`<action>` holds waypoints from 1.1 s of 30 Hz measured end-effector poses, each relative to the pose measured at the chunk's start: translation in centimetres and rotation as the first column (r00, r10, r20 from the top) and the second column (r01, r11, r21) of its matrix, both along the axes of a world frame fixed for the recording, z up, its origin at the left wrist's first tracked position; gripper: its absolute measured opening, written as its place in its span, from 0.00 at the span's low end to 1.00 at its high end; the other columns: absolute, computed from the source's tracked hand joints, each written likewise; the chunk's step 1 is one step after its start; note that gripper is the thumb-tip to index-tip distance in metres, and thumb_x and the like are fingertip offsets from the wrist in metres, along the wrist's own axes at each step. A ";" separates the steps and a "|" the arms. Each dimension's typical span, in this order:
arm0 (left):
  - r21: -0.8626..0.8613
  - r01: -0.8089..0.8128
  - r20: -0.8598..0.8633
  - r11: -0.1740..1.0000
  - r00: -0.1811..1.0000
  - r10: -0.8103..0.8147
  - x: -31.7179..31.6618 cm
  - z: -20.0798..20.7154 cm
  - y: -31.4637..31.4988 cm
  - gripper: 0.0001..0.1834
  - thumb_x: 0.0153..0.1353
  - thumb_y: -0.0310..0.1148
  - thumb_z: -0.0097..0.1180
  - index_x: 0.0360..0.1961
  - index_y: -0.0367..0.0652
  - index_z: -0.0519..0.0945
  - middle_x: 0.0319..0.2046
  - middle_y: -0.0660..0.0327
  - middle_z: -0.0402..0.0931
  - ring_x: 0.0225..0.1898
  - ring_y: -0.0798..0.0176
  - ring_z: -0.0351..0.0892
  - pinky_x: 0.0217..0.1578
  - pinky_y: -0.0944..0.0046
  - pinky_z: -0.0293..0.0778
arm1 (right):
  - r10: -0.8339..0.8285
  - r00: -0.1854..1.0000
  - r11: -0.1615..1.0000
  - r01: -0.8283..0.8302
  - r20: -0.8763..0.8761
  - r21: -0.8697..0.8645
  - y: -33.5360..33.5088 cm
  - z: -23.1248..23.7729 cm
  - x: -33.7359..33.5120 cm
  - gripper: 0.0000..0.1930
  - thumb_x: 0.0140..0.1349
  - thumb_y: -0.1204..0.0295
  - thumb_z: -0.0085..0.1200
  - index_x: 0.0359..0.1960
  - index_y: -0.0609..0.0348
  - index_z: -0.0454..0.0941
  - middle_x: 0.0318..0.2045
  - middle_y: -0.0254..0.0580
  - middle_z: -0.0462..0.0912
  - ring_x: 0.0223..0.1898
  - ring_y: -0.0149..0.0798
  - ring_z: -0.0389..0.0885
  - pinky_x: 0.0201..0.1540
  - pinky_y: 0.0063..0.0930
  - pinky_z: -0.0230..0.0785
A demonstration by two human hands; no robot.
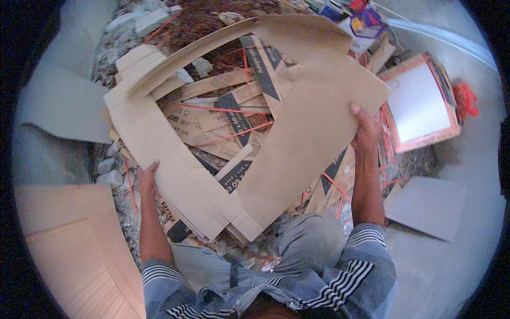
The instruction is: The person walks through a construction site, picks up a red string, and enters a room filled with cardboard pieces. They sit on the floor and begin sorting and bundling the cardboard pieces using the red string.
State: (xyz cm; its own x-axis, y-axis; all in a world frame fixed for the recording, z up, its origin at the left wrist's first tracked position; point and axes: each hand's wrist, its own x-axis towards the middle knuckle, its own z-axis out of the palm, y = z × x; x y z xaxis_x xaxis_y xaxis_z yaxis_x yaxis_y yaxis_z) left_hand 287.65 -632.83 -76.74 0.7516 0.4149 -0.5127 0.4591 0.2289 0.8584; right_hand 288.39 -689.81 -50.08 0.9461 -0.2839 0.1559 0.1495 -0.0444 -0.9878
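Between my arms is a large brown cardboard sheet (313, 106), bent into an open frame with a wide gap in its middle. My left hand (149, 178) grips its lower left edge, thumb on top and the other fingers hidden beneath. At the right edge my right hand (366, 127) holds the wide panel the same way. Through the gap shows a pile of flattened cardboard strips (212, 125), brown with black printed bands, with orange-red straps (223, 110) lying across them. The frame's far side curves up toward the back.
A box with a white panel (419, 106) stands at the right, a red plastic bag (466, 99) beside it. Rubble (151, 21) and reddish soil (207, 16) lie at the back. Flat boards rest at left (69, 228) and right (427, 207). Colourful packets (366, 22) sit at the far right.
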 end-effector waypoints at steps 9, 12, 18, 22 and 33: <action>0.189 -0.014 -0.015 0.982 1.000 0.017 0.0 2.5 -0.9 0.31 0.44 0.25 0.71 0.49 0.28 0.72 0.42 0.46 0.80 0.37 0.51 0.83 0.36 0.57 0.80 | 0.710 0.213 -0.344 -0.727 -0.671 -0.594 22.0 -7.7 -6.6 0.42 0.45 0.76 0.55 0.68 0.53 0.61 0.70 0.53 0.57 0.72 0.61 0.48 0.72 0.60 0.40; 0.161 0.035 0.032 0.986 0.999 -0.040 0.2 0.8 0.4 0.31 0.43 0.26 0.72 0.49 0.27 0.72 0.42 0.45 0.80 0.37 0.51 0.83 0.36 0.57 0.80 | 0.546 -0.146 -0.806 -0.361 -0.825 -0.470 21.8 -14.2 -8.5 0.36 0.49 0.68 0.57 0.65 0.55 0.67 0.67 0.55 0.61 0.69 0.61 0.56 0.70 0.57 0.48; 0.156 0.006 -0.030 0.988 1.000 -0.001 0.0 -2.2 1.0 0.37 0.44 0.29 0.73 0.53 0.26 0.67 0.44 0.44 0.79 0.38 0.49 0.83 0.39 0.56 0.81 | 0.607 -0.049 0.215 -0.951 -0.793 0.223 14.4 -20.6 -7.2 0.37 0.56 0.50 0.62 0.63 0.56 0.65 0.64 0.49 0.65 0.60 0.53 0.71 0.59 0.43 0.70; 0.156 0.012 0.046 0.988 0.999 -0.019 0.1 -1.5 0.5 0.40 0.45 0.31 0.73 0.55 0.26 0.65 0.45 0.43 0.78 0.39 0.49 0.83 0.40 0.55 0.81 | 0.511 0.653 0.858 -0.430 -0.560 0.282 15.0 -20.5 -6.8 0.39 0.59 0.59 0.61 0.68 0.53 0.52 0.60 0.50 0.67 0.56 0.50 0.75 0.52 0.40 0.76; 0.288 0.027 0.005 0.957 1.000 -0.030 0.2 0.4 -0.3 0.34 0.48 0.36 0.70 0.53 0.26 0.73 0.46 0.47 0.80 0.41 0.52 0.81 0.43 0.56 0.77 | 0.408 0.869 0.762 -0.494 -0.282 -0.418 18.3 -16.0 -1.5 0.43 0.52 0.80 0.52 0.70 0.55 0.44 0.55 0.58 0.72 0.49 0.53 0.80 0.46 0.45 0.77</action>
State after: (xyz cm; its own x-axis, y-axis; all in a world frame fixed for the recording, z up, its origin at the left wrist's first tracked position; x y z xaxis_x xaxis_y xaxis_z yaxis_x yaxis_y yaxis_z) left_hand 287.82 -633.12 -76.30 0.7692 0.5222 -0.3683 0.4541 -0.0411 0.8900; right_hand 286.92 -671.52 -66.10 0.9688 0.2476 -0.0132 0.1080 -0.4692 -0.8765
